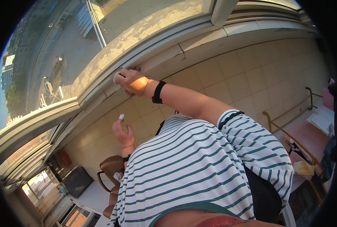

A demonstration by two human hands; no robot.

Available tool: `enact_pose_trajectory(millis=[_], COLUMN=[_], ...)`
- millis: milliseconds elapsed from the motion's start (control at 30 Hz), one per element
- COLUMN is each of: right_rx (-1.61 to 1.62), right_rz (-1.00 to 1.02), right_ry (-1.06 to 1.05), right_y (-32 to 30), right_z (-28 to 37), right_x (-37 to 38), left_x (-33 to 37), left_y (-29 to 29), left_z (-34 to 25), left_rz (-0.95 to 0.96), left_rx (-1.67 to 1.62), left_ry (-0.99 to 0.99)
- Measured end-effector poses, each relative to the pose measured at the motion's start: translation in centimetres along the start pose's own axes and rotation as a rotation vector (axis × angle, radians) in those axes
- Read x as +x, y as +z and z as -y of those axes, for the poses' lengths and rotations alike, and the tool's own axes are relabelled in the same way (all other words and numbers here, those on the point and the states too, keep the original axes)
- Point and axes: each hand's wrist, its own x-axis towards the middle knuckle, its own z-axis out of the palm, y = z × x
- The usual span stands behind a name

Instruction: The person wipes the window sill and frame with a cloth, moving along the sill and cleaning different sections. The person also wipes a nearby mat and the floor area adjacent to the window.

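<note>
My right hand (132, 81) reaches out to the window frame (111, 56), a black band on its wrist. Its fingers are closed on a small white cloth (117, 77), pressed against the sill edge where the paint is peeling. My left hand (123, 134) is raised lower down, close to the beige tiled wall (229, 72). Its fingers are loosely apart and point upward. One fingertip carries a small white cap or wrap (121, 117). I see nothing held in that hand. My striped shirt (198, 170) fills the lower middle.
The window glass (62, 49) shows a street and buildings far below. A brown chair (111, 168) and a white table (92, 196) with a dark flat thing (77, 181) are at lower left. A pink surface (308, 136) with a yellow rail and a yellow item (304, 168) is at right.
</note>
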Motion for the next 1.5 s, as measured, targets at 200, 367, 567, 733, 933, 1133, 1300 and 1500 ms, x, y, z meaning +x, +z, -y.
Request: enact_pose_trajectory(millis=[200, 367, 567, 733, 933, 1133, 1300, 1500], right_rx=[0.014, -0.378, -0.324, -0.223, -0.165, -0.111, -0.251, -0.337], right_rz=[-0.079, -0.293, -0.121, 0.041, 0.222, 0.397, 0.378, 0.489], right_ry=[0.215, 0.192, 0.059, -0.273, -0.334, -0.362, -0.410, -0.460], right_y=[-7.7, -15.5, -12.2, -2.3, 9.3, 18.8, 24.1, 23.1], right_z=[-3.0, -5.2, -3.9, -1.2, 3.3, 7.9, 10.7, 10.2], right_x=[-2.2, -2.8, -1.5, 1.5, 3.4, 5.2, 5.8, 5.7], left_x=[0.9, -0.2, -3.3, -4.3, -6.4, -12.2, -16.2, -15.8], left_y=[-0.2, 0.9, 1.7, 1.8, -0.1, -2.9, -4.5, -4.1], left_z=[-0.3, 0.2, 0.5, 0.9, 1.3, 1.6, 1.1, 0.8], left_rz=[-0.040, -0.061, -0.060, -0.102, -0.164, -0.240, -0.279, -0.298], left_rx=[0.020, 0.006, -0.050, -0.037, -0.025, 0.092, 0.133, 0.124], left_ry=[-0.001, -0.028, -0.099, -0.160, -0.272, -0.451, -0.589, -0.581])
